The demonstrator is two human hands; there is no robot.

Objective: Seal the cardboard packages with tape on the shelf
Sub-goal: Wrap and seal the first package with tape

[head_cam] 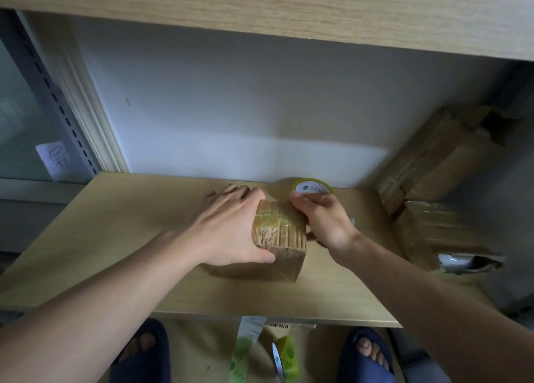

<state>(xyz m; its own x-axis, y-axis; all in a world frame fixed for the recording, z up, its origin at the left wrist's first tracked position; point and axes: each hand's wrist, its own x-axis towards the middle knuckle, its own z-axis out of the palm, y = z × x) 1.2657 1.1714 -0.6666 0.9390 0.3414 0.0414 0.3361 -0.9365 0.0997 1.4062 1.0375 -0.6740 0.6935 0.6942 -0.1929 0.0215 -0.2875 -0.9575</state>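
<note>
Right now the box (278,232) sits on the shelf (115,238), clamped between both hands: left hand (228,226) wraps its left side, fingers curled over the far edge, thumb on the near face; right hand (323,218) curls around its right side. Tape (313,186) stands just past the right fingertips. Risks: box rotates under uneven squeeze, wrinkling the glossy strip on top; knuckles could knock the tape away.
</note>
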